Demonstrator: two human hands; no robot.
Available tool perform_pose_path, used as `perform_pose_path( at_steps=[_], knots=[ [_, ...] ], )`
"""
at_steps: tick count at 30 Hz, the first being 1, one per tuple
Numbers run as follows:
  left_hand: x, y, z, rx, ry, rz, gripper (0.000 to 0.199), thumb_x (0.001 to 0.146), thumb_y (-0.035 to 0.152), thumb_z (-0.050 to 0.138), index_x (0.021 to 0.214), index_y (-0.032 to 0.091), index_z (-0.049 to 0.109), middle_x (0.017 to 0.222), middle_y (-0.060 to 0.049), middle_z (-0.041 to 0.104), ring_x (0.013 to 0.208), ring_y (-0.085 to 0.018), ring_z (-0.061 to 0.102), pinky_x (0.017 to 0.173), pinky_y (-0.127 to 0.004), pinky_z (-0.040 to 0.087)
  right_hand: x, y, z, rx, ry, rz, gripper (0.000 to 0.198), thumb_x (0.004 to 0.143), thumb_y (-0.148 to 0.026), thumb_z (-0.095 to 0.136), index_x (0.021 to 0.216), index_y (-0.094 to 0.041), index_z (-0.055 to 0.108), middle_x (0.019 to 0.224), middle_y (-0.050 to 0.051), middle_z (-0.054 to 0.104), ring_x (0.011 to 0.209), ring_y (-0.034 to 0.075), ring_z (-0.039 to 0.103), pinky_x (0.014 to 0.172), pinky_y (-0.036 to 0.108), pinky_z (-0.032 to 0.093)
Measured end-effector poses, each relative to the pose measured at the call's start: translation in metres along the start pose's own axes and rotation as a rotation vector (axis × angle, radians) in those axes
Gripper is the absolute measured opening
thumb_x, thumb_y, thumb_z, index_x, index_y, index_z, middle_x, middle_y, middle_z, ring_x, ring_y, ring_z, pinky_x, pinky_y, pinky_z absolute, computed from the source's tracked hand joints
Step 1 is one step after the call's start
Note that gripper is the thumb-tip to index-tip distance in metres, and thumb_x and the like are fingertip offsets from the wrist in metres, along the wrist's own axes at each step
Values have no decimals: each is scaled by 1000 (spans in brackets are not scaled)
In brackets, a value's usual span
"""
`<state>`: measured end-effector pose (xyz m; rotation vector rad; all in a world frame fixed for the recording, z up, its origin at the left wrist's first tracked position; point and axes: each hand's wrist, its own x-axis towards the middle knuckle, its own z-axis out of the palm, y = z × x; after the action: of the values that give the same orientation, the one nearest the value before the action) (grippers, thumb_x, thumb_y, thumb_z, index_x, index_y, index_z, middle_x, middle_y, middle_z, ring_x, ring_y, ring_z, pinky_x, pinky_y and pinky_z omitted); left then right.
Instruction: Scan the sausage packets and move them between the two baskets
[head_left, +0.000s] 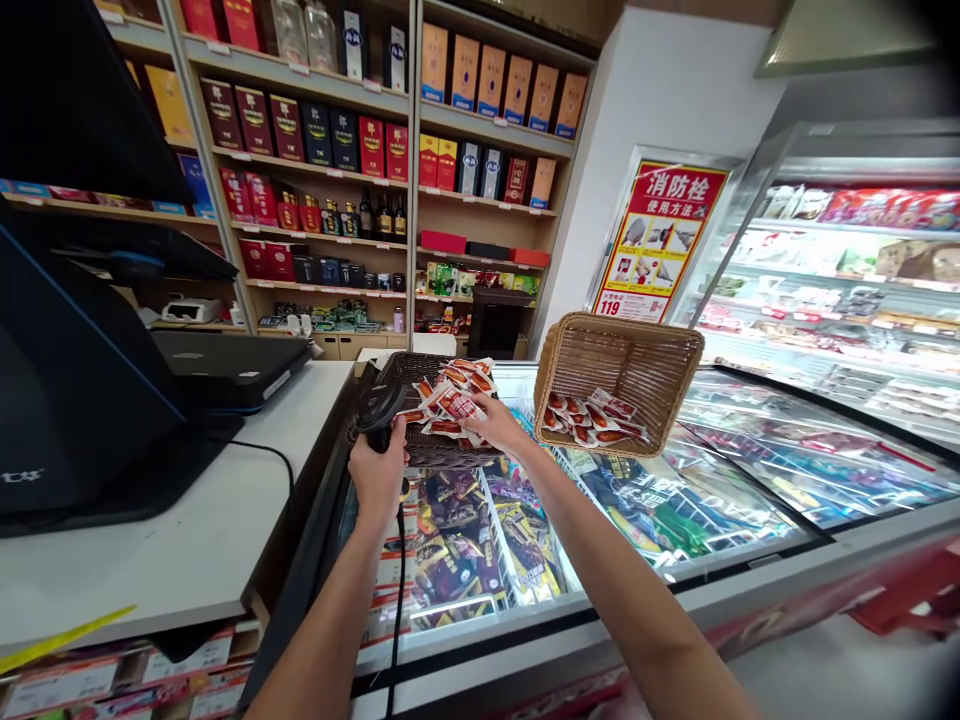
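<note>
My left hand [377, 472] is wrapped round the handle of a black barcode scanner [380, 403], whose cable hangs down over the freezer glass. In my right hand [489, 425] is a packaged sausage [456, 403] in a clear and red wrapper, held close to the scanner's head. Below both hands sits a dark brown woven basket [461, 458] with several more wrapped sausages [466, 374] in it. To the right, a tan woven basket [622, 350] stands tilted toward me, with several wrapped sausages [592, 420] along its lower side.
Both baskets rest on a glass-topped chest freezer [720, 480] full of packaged goods. At left, a white counter [187, 520] carries a black checkout terminal [67, 400]. Shelves of boxed bottles [322, 135] stand behind, and a lit display fridge [847, 260] is at right.
</note>
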<state>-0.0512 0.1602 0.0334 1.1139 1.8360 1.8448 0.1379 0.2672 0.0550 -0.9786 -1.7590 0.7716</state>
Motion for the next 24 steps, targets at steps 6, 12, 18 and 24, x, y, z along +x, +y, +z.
perform_pose_path(
  at_steps=[6,12,18,24],
  knots=[
    [-10,6,6,-51,-92,-18,47,76,66,72,77,21,62,61,-2,66,53,-19,63,54,-30,49,-45,18,-32,332,328,-74,37,67,-48,85,91,-21,77,95,5,77,91,23,71,85,37,57],
    [-13,10,5,33,-102,7,50,76,69,70,75,20,63,57,-2,65,50,-19,61,52,-30,47,-55,35,-35,347,438,-139,38,69,-52,87,91,-21,80,95,8,76,88,23,71,79,38,59],
    [-12,6,6,80,-149,42,52,75,72,71,76,20,65,56,-3,66,51,-21,62,56,-31,48,-52,41,-33,335,475,-2,46,70,-55,85,95,-19,72,86,5,75,75,20,67,69,33,57],
    [-18,9,9,54,-176,16,53,73,73,72,76,20,64,56,-2,65,50,-20,60,53,-31,47,-58,44,-30,168,515,-343,14,86,-36,73,79,-24,76,104,9,70,102,24,67,91,42,56]
  ],
)
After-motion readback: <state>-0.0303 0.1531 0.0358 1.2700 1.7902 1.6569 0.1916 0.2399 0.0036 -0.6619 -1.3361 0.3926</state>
